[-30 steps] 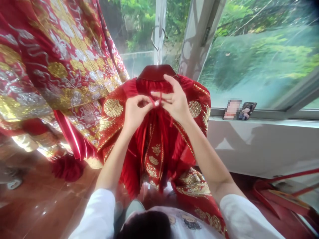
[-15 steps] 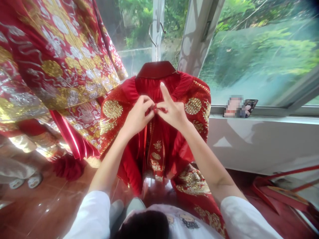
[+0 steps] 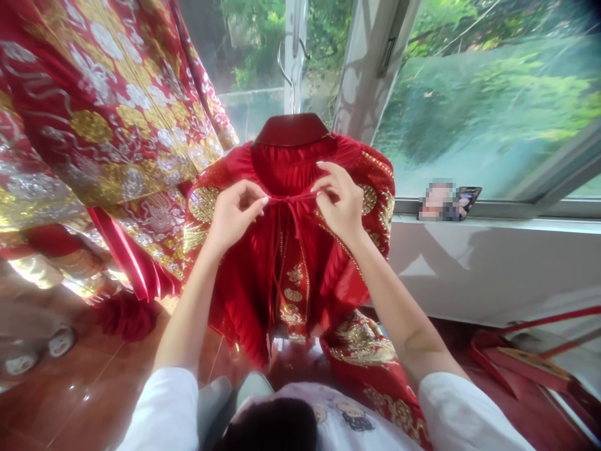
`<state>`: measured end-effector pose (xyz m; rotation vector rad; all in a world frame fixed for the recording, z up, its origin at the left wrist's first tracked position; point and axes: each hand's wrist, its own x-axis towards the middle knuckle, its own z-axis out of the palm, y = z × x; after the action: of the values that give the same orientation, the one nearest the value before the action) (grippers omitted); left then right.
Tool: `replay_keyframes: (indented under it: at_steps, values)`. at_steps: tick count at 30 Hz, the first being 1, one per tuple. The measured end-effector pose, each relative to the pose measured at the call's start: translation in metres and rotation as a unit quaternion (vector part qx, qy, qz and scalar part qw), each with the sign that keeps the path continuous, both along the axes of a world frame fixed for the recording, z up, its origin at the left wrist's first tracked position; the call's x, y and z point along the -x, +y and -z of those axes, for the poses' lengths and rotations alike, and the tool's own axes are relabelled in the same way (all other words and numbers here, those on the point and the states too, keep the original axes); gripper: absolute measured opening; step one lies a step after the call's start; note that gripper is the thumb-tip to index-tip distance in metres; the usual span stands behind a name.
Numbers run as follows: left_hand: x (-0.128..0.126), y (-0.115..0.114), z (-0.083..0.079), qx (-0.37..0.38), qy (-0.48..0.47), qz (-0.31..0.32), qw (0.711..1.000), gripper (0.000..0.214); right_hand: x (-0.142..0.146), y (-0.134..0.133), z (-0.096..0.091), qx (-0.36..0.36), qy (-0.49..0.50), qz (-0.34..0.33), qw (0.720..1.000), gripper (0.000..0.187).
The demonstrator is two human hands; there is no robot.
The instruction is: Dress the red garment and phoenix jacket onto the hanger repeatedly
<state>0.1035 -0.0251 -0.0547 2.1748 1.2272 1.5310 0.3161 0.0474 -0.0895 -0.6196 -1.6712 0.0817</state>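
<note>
A red garment with gold embroidery (image 3: 300, 269) hangs in front of me on a dark red hanger (image 3: 292, 128) with a metal hook. A thin red tie string (image 3: 292, 199) runs across its chest, pulled taut. My left hand (image 3: 232, 213) pinches the string's left end. My right hand (image 3: 340, 200) pinches the right end, fingers closed on it. A knot sits at the string's middle, with loose ends dangling below.
A larger red robe with gold and silver embroidery (image 3: 98, 119) hangs at the left. A window (image 3: 469, 94) and white sill (image 3: 493, 219) with a phone (image 3: 464, 200) lie to the right. Red items (image 3: 526, 363) rest on the floor at right. Brown glossy tiles (image 3: 94, 388) cover the floor.
My hands were together at the middle of the chest working the string. They have moved apart sideways, drawing the string tight between them.
</note>
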Motion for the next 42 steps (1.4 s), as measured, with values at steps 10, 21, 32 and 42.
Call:
replay_keyframes:
  at_steps: [10,21,32,42]
  values:
    - [-0.022,-0.003,0.005,-0.076,0.14,-0.117,0.98,0.008,0.008,-0.009,-0.015,0.223,0.148,-0.281,0.922,0.029]
    - [-0.02,0.003,0.007,-0.018,-0.038,-0.08,0.996,0.014,0.015,-0.003,-0.016,0.212,0.177,-0.311,0.909,0.028]
    - [-0.018,0.003,-0.001,-0.034,-0.101,0.052,0.993,0.024,-0.001,0.001,-0.013,0.219,0.159,-0.246,0.931,0.04]
    - [-0.014,0.012,0.005,-0.066,-0.058,-0.076,0.993,0.016,-0.005,0.009,-0.01,0.203,0.147,-0.178,0.952,0.025]
